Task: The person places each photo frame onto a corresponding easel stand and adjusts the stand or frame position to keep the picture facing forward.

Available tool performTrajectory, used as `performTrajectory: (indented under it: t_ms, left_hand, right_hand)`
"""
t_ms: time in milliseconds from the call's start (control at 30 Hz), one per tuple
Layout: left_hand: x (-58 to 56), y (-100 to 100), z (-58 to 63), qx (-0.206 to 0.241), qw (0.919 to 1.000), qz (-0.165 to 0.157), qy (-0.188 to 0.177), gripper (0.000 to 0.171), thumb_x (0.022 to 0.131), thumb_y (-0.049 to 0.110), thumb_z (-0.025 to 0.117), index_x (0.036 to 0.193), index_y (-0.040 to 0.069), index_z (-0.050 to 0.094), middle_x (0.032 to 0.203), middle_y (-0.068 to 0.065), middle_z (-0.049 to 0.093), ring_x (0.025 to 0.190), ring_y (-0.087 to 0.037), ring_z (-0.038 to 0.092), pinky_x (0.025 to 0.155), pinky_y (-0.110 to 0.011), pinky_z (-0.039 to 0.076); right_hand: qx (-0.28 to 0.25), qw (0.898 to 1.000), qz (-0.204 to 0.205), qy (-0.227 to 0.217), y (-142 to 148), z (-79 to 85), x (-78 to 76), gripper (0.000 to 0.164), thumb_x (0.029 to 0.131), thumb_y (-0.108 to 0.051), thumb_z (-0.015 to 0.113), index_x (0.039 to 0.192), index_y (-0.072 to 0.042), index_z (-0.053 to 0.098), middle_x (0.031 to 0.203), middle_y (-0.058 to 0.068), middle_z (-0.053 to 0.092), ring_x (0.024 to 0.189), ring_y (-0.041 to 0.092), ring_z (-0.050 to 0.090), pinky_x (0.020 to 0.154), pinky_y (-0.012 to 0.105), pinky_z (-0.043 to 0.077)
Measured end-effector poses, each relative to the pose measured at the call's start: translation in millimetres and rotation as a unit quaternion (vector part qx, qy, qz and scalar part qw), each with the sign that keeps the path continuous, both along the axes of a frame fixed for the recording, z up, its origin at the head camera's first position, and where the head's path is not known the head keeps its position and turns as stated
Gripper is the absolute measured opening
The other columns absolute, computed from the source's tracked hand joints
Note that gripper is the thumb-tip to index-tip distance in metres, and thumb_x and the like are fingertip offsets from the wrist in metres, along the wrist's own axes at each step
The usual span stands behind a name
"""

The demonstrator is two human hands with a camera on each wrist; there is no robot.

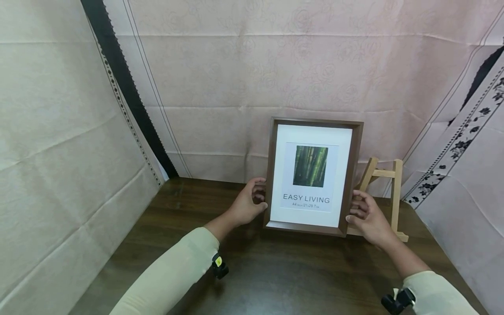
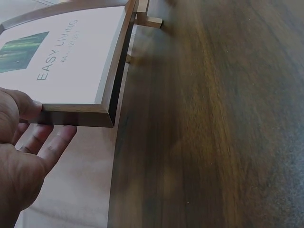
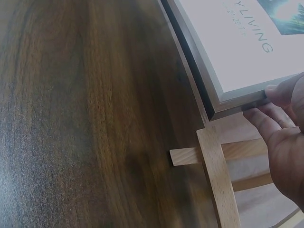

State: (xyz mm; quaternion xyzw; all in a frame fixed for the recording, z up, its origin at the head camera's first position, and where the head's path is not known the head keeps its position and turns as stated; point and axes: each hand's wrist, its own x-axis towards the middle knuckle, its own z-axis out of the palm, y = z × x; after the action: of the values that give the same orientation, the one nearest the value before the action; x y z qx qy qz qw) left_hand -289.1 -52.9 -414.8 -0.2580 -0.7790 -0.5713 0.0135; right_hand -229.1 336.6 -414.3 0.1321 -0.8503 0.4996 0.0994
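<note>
A brown picture frame (image 1: 268, 175) stands nearly upright in the head view. Its white mat surrounds a bamboo picture (image 1: 310, 166), with "EASY LIVING" printed below. My left hand (image 1: 247, 204) grips the frame's left side, thumb in front and fingers behind or under the edge, as the left wrist view shows. On the opposite side my right hand (image 1: 368, 218) pinches the frame's edge the same way. The frame's lower edge appears raised off the table. Partly behind the frame and right hand stands a small wooden easel (image 1: 396, 188); its left part is hidden.
The dark wooden table (image 1: 252, 271) extends in front of the frame. Pale patterned cloth (image 1: 236, 74) hangs behind it, with more cloth at the left and right sides. Dark gaps show between the cloths. Each sleeve carries a small black wrist camera (image 1: 219, 266).
</note>
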Motion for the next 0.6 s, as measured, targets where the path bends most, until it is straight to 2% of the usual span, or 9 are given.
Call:
performTrajectory:
  t_ms: [233,600]
  left_hand:
    - [-3.0,-0.3,-2.0,0.002,1.0,-0.006,0.003,0.069,0.09,-0.009,0.07,0.148,0.014,0.039,0.136,-0.012,0.057,0.109,-0.025,0.061,0.088,-0.034,0.056]
    - [-4.0,4.4,0.0,-0.002,1.0,0.002,0.002,0.07,0.09,-0.008,0.07,0.148,0.014,0.039,0.135,-0.011,0.057,0.109,-0.024,0.061,0.089,-0.034,0.055]
  right_hand:
    - [0.006,1.0,-0.005,0.003,-1.5,1.1,2.2,0.082,0.091,0.014,0.065,0.157,-0.001,0.019,0.139,0.037,0.044,0.12,0.052,0.051,0.083,0.018,0.054]
    - [0.016,1.0,-0.007,0.001,3.3,1.2,-0.4,0.084,0.092,0.012,0.066,0.158,-0.003,0.018,0.139,0.036,0.045,0.121,0.05,0.052,0.083,0.018,0.054]
